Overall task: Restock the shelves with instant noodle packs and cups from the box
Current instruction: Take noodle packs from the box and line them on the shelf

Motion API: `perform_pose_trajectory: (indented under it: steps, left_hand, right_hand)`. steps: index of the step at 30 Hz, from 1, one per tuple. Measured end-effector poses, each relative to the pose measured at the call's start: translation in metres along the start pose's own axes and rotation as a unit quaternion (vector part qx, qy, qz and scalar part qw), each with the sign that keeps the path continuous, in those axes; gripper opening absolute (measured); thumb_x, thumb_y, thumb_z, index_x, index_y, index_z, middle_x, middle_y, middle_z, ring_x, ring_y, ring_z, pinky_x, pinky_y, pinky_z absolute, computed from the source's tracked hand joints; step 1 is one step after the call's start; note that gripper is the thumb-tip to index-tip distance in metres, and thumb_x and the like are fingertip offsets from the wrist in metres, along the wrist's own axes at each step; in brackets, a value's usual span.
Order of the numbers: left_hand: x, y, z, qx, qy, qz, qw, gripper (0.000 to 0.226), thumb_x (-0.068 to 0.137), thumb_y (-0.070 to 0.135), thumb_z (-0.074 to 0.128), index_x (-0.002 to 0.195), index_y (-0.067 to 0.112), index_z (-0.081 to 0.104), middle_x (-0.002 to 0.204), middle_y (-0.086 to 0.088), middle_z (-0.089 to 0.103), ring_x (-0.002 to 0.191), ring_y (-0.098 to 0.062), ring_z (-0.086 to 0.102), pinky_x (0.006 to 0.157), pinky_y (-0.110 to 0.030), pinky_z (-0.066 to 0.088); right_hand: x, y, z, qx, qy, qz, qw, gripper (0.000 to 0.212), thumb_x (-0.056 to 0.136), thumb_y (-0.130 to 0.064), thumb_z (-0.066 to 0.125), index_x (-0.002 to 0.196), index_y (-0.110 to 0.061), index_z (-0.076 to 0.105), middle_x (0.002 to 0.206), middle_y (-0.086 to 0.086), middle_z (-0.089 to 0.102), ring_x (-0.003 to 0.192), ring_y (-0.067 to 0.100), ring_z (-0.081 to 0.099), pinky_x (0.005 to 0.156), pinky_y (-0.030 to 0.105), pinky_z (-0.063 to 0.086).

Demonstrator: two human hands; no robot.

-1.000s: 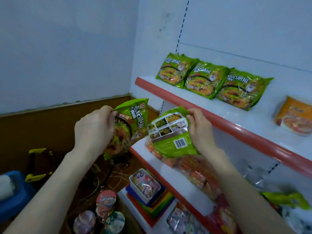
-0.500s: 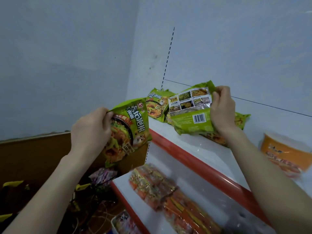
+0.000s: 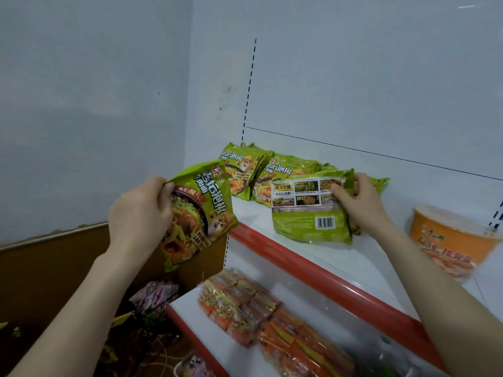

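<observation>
the left hand (image 3: pixel 140 213) had its grip clamped on the top left corner of a green noodle pack (image 3: pixel 200 213), front side facing out, held up in the air off the end of the upper shelf (image 3: pixel 340 257). the pack hung tilted, its lower edge dipping in front of the brown cardboard wall (image 3: pixel 49 273) below the grip.

the right hand (image 3: pixel 359 204) had its grip closed on the upper right edge of a second green pack (image 3: pixel 310 210), thumb across the printed panel, fingers wrapped behind. this one showed its back, barcode toward the bottom, and its lower edge met the white shelf board just inside the red front rail (image 3: pixel 313 270). directly behind that grip, leaning against the back panel, stood the row of green packs (image 3: pixel 245 170) already on the shelf, overlapping each other; the held pack covered part of the nearer ones.

to the right of the right grip, on the same shelf and apart from it, an orange noodle cup (image 3: pixel 451 240) lay tipped on its side. under both arms the lower shelf (image 3: pixel 190 314) carried orange noodle packs (image 3: pixel 272 317) laid flat in a line. below the left forearm sat a dark clutter of wrappers and cords, too murky to sort out.
</observation>
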State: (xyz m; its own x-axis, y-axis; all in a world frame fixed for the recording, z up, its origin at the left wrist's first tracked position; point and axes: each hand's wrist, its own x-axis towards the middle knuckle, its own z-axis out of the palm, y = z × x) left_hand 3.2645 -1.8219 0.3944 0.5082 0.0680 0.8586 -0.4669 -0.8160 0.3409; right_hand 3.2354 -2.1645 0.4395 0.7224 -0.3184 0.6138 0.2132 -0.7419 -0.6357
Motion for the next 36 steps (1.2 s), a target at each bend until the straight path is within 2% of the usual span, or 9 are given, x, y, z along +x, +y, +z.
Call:
perform_pose_trajectory:
  steps: [3, 7, 12, 17, 20, 24, 27, 31, 36]
  left_hand:
    - [0.005, -0.002, 0.007, -0.020, 0.003, 0.008, 1.000, 0.024, 0.094, 0.014, 0.051, 0.082, -0.005, 0.060, 0.063, -0.027, 0.059, 0.059, -0.044, 0.056, 0.050, -0.033, 0.028]
    - [0.010, -0.006, 0.012, -0.053, 0.009, 0.001, 0.999, 0.029, 0.096, 0.020, 0.047, 0.082, -0.003, 0.060, 0.063, -0.024, 0.058, 0.061, -0.043, 0.055, 0.051, -0.032, 0.026]
    - [0.016, -0.006, 0.018, -0.110, 0.001, -0.037, 0.993, 0.030, 0.097, 0.020, 0.045, 0.084, -0.004, 0.059, 0.069, -0.024, 0.058, 0.068, -0.039, 0.053, 0.053, -0.035, 0.029]
    - [0.019, -0.007, 0.025, -0.171, -0.016, -0.067, 0.983, 0.028, 0.097, 0.018, 0.045, 0.080, -0.002, 0.056, 0.065, -0.016, 0.054, 0.066, -0.029, 0.048, 0.057, -0.035, 0.031]
    - [0.023, -0.008, 0.033, -0.228, -0.037, -0.127, 0.965, 0.029, 0.097, 0.015, 0.045, 0.072, 0.003, 0.050, 0.056, -0.004, 0.044, 0.063, -0.024, 0.045, 0.057, -0.032, 0.029]
    - [0.030, -0.003, 0.053, -0.347, -0.077, -0.241, 0.903, 0.032, 0.098, 0.018, 0.043, 0.071, 0.005, 0.053, 0.060, -0.003, 0.050, 0.056, -0.020, 0.051, 0.056, -0.031, 0.042]
    - [0.034, 0.012, 0.074, -0.429, -0.129, -0.333, 0.830, 0.031, 0.099, 0.018, 0.042, 0.069, 0.014, 0.052, 0.065, -0.007, 0.052, 0.045, -0.011, 0.054, 0.039, -0.017, 0.044]
    - [0.041, 0.044, 0.113, -0.511, -0.187, -0.398, 0.738, 0.028, 0.098, 0.013, 0.042, 0.071, 0.014, 0.051, 0.071, -0.011, 0.051, 0.058, -0.022, 0.050, 0.058, -0.033, 0.044]
    - [0.048, 0.100, 0.159, -0.539, -0.244, -0.425, 0.685, 0.015, 0.100, 0.013, 0.036, 0.101, 0.011, 0.052, 0.081, -0.007, 0.057, 0.068, -0.020, 0.055, 0.062, -0.037, 0.049]
  right_hand:
    - [-0.005, 0.007, -0.010, 0.035, -0.040, 0.006, 0.999, 0.015, 0.086, -0.012, 0.062, 0.081, -0.023, 0.055, 0.079, -0.008, 0.057, 0.066, -0.005, 0.053, 0.064, 0.014, 0.042]
    - [-0.010, 0.014, -0.016, 0.018, -0.031, 0.002, 0.999, 0.011, 0.086, -0.006, 0.061, 0.096, -0.001, 0.060, 0.096, 0.023, 0.063, 0.079, 0.015, 0.057, 0.069, 0.020, 0.045]
    - [-0.017, 0.005, -0.013, 0.043, -0.041, -0.011, 0.998, 0.016, 0.086, -0.002, 0.059, 0.101, -0.008, 0.058, 0.095, 0.012, 0.062, 0.083, 0.018, 0.057, 0.076, 0.025, 0.048]
    - [-0.023, -0.007, -0.025, 0.078, -0.122, 0.033, 0.989, 0.021, 0.085, 0.000, 0.060, 0.100, -0.015, 0.059, 0.093, -0.006, 0.064, 0.070, -0.008, 0.063, 0.061, 0.005, 0.048]
    - [-0.025, -0.008, -0.028, 0.065, -0.153, 0.070, 0.984, 0.014, 0.087, -0.003, 0.058, 0.091, -0.015, 0.063, 0.089, 0.006, 0.068, 0.077, 0.011, 0.062, 0.065, 0.018, 0.053]
    - [-0.023, 0.004, -0.025, 0.054, 0.007, 0.103, 0.993, 0.016, 0.089, -0.007, 0.057, 0.077, -0.016, 0.061, 0.080, 0.015, 0.063, 0.079, 0.025, 0.056, 0.078, 0.053, 0.051]
    - [-0.024, 0.006, -0.033, 0.137, 0.130, 0.135, 0.973, 0.018, 0.091, -0.009, 0.055, 0.077, -0.020, 0.058, 0.081, 0.006, 0.061, 0.077, 0.023, 0.060, 0.067, 0.039, 0.059]
    - [-0.034, 0.011, -0.051, 0.098, 0.226, 0.093, 0.965, 0.019, 0.091, -0.012, 0.055, 0.075, -0.020, 0.058, 0.073, 0.000, 0.060, 0.075, 0.028, 0.061, 0.070, 0.038, 0.055]
    - [-0.056, 0.020, -0.078, -0.024, 0.262, 0.050, 0.963, 0.028, 0.089, -0.008, 0.056, 0.063, -0.016, 0.050, 0.057, -0.005, 0.044, 0.058, 0.015, 0.042, 0.055, 0.020, 0.034]
